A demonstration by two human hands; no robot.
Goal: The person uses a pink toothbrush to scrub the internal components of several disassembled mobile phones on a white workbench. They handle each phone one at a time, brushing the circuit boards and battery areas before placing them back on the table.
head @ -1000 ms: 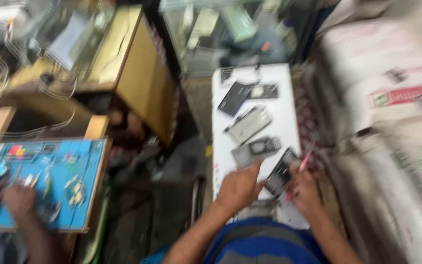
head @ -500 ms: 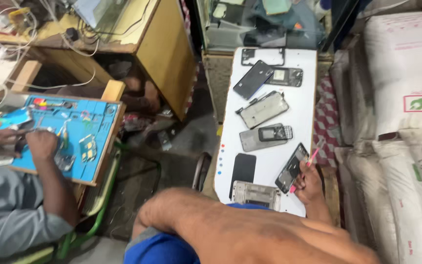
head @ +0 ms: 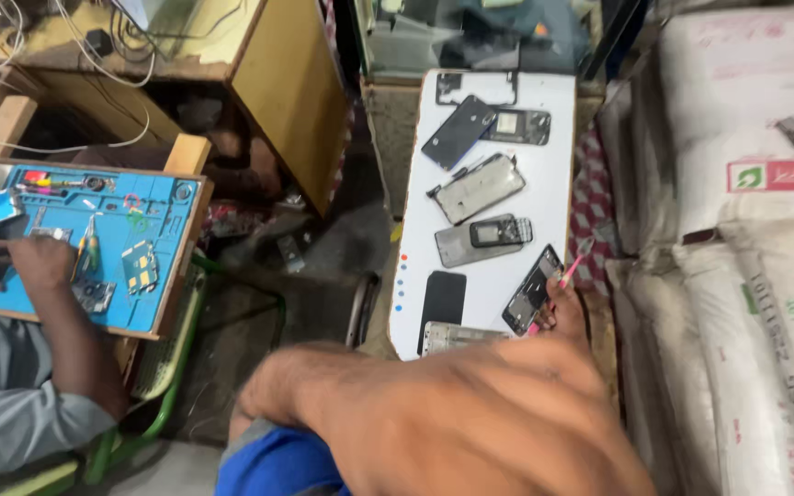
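Note:
A white tabletop (head: 558,184) carries several opened phones and phone parts. My right hand (head: 564,310) rests at its near right corner, gripping a thin pink-handled tool (head: 577,263), its fingers against a dark phone frame (head: 531,290) lying tilted there. A black phone (head: 441,298) and a silver back shell (head: 461,337) lie just left of it. My bare left arm (head: 434,413) crosses the bottom of the view, bent; its hand is hidden.
White sacks (head: 765,276) are stacked along the right. A wooden desk (head: 291,101) with cables stands at left. A co-worker's hand (head: 37,262) works on a blue repair mat (head: 163,230) with small tools. A green chair frame (head: 172,367) stands below it.
My left hand left the tabletop and my bent arm now fills the bottom of the view. The view has shifted nearer the table. My right hand stays by the dark phone frame.

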